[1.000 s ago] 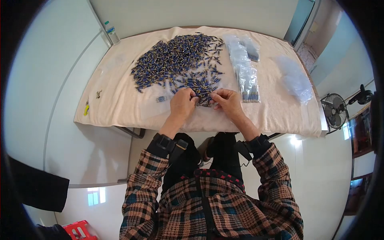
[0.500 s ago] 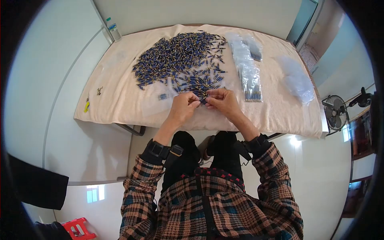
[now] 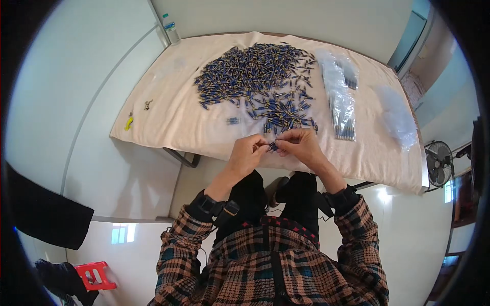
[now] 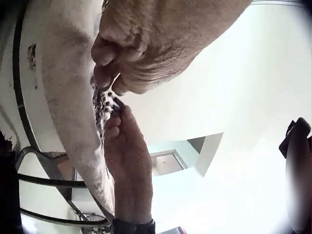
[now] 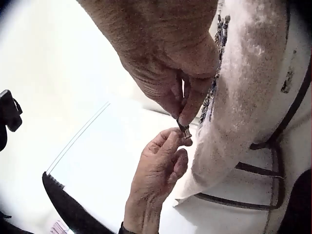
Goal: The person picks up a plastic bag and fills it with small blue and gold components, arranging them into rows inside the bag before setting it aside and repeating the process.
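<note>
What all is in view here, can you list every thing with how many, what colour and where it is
small plug-like parts: too many to count, blue and gold, heaped at the far middle of the cloth
single part: one, blue, pinched between both hands at the near table edge
stray parts: a small cluster, blue, apart on the cloth left of the heap
cloth: one, cream, covering the table
filled bags: several, clear, right of the heap
empty bags: a loose pile, clear, far right
bottle: one, clear, far left corner
small yellow item: one, left edge of the cloth
fan: one, dark, floor at right
stool: one, red, floor at lower left
left hand: pinches the part
right hand: pinches the same part
</note>
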Available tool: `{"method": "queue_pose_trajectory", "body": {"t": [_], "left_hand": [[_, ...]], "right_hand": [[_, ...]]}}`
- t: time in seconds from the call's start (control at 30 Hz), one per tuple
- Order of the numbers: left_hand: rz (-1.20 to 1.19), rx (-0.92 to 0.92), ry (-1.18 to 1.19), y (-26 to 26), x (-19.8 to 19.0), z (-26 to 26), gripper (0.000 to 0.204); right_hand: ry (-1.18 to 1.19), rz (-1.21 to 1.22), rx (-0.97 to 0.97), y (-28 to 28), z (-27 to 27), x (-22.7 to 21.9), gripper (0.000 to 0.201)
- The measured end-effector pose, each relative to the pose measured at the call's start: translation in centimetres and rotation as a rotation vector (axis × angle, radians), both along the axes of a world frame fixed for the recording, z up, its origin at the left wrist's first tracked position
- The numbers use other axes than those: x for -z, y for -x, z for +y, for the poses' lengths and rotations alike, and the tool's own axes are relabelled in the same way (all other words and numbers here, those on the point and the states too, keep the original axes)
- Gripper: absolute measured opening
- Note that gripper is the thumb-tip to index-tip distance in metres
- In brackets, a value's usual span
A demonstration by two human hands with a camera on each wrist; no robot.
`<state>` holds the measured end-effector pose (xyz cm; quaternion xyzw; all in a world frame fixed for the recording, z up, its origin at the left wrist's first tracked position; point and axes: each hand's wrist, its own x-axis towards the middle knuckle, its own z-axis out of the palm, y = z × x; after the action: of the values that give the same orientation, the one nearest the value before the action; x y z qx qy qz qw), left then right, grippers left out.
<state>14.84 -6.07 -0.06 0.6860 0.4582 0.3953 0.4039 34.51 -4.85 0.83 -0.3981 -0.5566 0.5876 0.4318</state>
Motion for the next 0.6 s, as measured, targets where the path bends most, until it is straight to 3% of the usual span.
{"method": "queue_pose_trajectory", "body": {"t": [0.13,0.2,0.33,0.6], "left_hand": [[0.057,-0.190,-0.129,2.8,-2.0,0.9,0.014],[0.396,-0.396,-0.199,4.1,-2.3,2.7,0.023],[0.652,-0.440,-0.297,3.6,-1.5,4.1,0.033],[0.741,-0.455,-0.119,2.7,-1.4,5.1,0.029]], "right_hand": [[0.038,0.034,0.012,0.9,-0.1,0.4,0.011],[0.020,0.042,0.076,1.6,0.2,0.5,0.011],[-0.029,0.111,0.182,3.4,0.7,0.5,0.009],[-0.067,0.039,0.248,5.5,3.1,0.9,0.008]]}}
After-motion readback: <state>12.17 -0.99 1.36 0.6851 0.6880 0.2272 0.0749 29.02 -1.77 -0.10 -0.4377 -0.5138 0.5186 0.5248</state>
